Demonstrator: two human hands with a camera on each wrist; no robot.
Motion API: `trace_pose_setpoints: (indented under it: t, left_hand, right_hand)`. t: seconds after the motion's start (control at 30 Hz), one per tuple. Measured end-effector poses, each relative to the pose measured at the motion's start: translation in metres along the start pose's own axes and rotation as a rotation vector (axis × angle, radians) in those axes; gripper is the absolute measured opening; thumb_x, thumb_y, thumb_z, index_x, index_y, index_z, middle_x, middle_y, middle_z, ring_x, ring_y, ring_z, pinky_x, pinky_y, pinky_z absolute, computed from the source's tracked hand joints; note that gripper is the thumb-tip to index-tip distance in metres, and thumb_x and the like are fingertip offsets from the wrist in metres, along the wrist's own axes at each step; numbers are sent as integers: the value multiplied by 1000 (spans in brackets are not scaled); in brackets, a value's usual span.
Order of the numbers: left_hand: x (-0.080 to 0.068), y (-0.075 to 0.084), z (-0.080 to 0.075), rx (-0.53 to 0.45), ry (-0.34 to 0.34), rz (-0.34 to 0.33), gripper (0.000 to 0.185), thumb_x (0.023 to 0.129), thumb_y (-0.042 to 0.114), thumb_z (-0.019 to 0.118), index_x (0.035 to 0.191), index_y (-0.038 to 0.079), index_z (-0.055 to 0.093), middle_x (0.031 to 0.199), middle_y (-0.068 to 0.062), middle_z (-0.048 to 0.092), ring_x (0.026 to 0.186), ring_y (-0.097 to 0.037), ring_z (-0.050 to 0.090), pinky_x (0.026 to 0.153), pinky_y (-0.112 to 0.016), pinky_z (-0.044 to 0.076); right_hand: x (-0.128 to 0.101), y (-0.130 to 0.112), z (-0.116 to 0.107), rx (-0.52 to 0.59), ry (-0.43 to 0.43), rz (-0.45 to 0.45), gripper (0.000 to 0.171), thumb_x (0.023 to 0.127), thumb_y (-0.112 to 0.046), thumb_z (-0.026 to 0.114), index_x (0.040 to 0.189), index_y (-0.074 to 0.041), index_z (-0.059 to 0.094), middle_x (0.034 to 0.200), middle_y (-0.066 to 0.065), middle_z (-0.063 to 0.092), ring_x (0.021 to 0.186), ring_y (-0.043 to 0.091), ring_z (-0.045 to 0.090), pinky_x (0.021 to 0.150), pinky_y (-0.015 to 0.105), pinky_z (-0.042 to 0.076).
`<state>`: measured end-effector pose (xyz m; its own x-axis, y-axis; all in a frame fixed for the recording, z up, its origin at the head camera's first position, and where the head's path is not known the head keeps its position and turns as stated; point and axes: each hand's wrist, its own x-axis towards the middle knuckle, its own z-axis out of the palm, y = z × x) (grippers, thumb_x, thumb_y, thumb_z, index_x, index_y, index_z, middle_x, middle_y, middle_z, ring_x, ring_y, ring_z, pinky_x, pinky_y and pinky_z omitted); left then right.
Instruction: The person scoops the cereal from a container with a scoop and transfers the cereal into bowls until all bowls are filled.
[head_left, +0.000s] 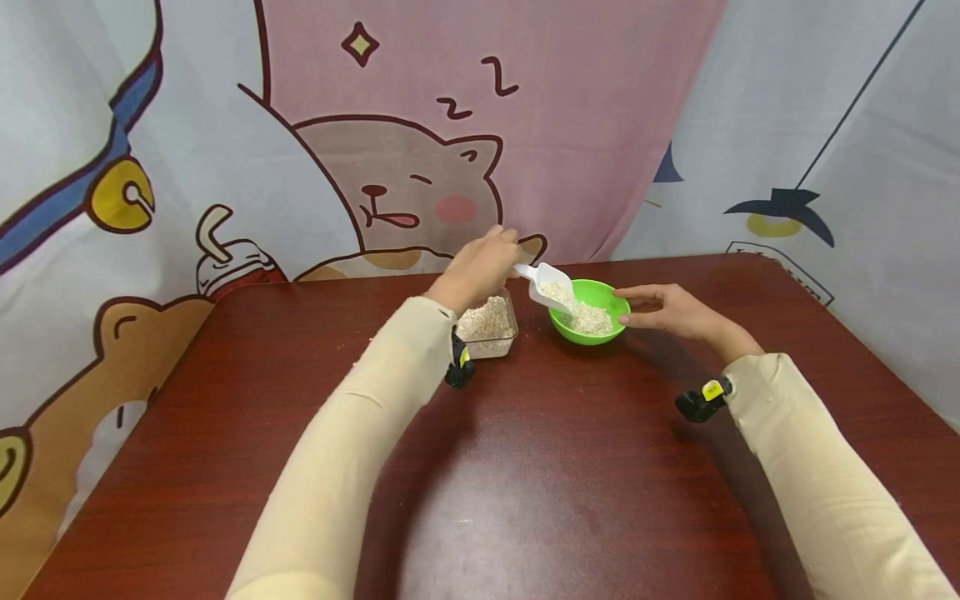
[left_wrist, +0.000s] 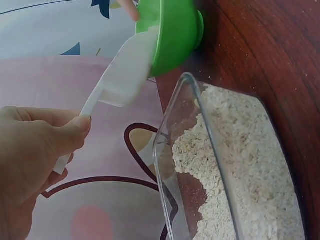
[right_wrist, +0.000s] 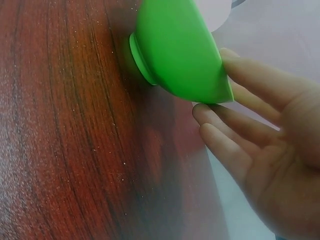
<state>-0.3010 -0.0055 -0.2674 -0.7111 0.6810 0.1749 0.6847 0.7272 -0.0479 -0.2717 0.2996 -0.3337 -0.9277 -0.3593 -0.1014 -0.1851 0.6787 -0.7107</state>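
Above the green bowl (head_left: 598, 293): spill hazard

We pinch the white scoop (left_wrist: 125, 70) in our left hand (head_left: 480, 265), arm (head_left: 360, 433) extended, scoop mouth over the bowl; steep tilting could scatter flakes (head_left: 591, 320) onto the tabletop (head_left: 540, 475). Our right hand (head_left: 675, 312) touches the bowl's side, fingers extended and spread; uneven pressure could tip it.

Only readable text is two Z marks (head_left: 499, 77) printed on the backdrop cloth (head_left: 585, 133) above the sleeping cartoon bear (head_left: 420, 187); yellow tags (head_left: 712, 390) on the wrist cameras (head_left: 697, 407) (print too tiny) stay illegible.
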Motion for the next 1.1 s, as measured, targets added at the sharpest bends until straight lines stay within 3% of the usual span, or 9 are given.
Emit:
trace_pose_setpoints:
  t: [0.3,0.53,0.87,1.1]
  left_hand:
    - [7,6,6,82,38,28,17,84,10,65,99,14,71,100,-6,54,95,-22,45,80,-29,42]
    - [11,13,7,167,69,67,20,90,10,55,103,14,70,105,-6,54,99,-23,45,86,-31,40]
    - [13,17,5,231,119,121,22,91,7,51,96,13,71,97,-4,52,88,-22,41,76,-29,38]
    - [13,19,-1,286,161,148,23,91,5,51,100,12,71,97,-6,52,90,-22,43,77,-27,40]
  right_hand:
    - [-1,-1,1,10,11,5,61,84,-30,66,135,-3,44,127,23,49,115,32,47,83,35,45]
    - [0,-3,2,32,3,5,62,84,-29,66,135,-2,43,127,25,48,114,32,47,80,29,46]
    - [-1,-2,2,38,9,-2,62,84,-27,67,135,-2,43,126,25,49,114,32,48,77,24,46]
    - [-2,-2,1,25,14,-5,61,84,-28,66,135,-1,44,126,25,49,113,32,49,76,20,45]
